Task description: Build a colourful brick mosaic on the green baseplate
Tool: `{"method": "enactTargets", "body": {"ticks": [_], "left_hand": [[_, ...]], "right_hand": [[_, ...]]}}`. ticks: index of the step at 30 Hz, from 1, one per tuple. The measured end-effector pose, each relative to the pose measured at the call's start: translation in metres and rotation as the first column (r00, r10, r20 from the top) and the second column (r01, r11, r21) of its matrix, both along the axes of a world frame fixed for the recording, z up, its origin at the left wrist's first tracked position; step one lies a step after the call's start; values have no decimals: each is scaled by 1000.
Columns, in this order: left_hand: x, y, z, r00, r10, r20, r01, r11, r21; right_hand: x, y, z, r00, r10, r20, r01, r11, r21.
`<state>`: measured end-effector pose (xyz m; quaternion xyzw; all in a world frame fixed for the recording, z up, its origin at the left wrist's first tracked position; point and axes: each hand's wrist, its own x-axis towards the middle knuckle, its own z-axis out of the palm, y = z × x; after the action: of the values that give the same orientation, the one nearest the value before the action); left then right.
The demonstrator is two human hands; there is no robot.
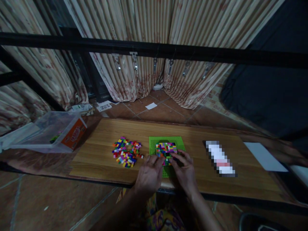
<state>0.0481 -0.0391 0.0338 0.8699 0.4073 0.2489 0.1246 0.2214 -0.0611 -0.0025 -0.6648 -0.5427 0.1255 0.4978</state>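
Note:
A green studded baseplate (pixel 154 141) lies on the wooden board, with a block of many-coloured toy bricks (pixel 166 147) built up on its middle. My left hand (pixel 149 173) rests over the plate's near left part, its bent fingertips at the lower left of the bricks. From the right, my right hand (pixel 184 166) reaches in, fingers curved and touching the right side of the bricks. Both hands' fingertips come close together there; whether a small brick sits between them is too small to tell. A loose pile of coloured bricks (pixel 127 152) lies left of my left hand.
The wooden board (pixel 96 150) carries all this. A pixelated phone-shaped object (pixel 220 158) lies to the right, with a white sheet (pixel 264 155) beyond it. At the left stands a clear plastic box (pixel 55 128) with an orange label. A dark rail (pixel 154 48) crosses before striped curtains.

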Motion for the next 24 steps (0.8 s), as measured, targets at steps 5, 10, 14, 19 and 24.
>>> {"method": "enactTargets", "body": {"ticks": [5, 10, 14, 19, 24], "left_hand": [[9, -2, -11, 998, 8, -55, -7, 1000, 29], [11, -2, -14, 994, 21, -106, -19, 999, 26], [14, -2, -14, 992, 5, -123, -2, 1000, 27], [17, -2, -13, 991, -5, -137, 6, 1000, 6], [17, -2, -14, 987, -3, -160, 2, 1000, -7]], "right_hand": [[0, -1, 1, 997, -62, -36, 61, 997, -39], [-10, 5, 4, 991, -130, -19, 128, 988, -90], [-16, 9, 3, 988, -151, -12, 148, 981, -127], [-15, 11, 1, 985, -152, -84, 137, 978, -156], [-13, 15, -4, 965, -151, -213, 113, 977, -183]]}}
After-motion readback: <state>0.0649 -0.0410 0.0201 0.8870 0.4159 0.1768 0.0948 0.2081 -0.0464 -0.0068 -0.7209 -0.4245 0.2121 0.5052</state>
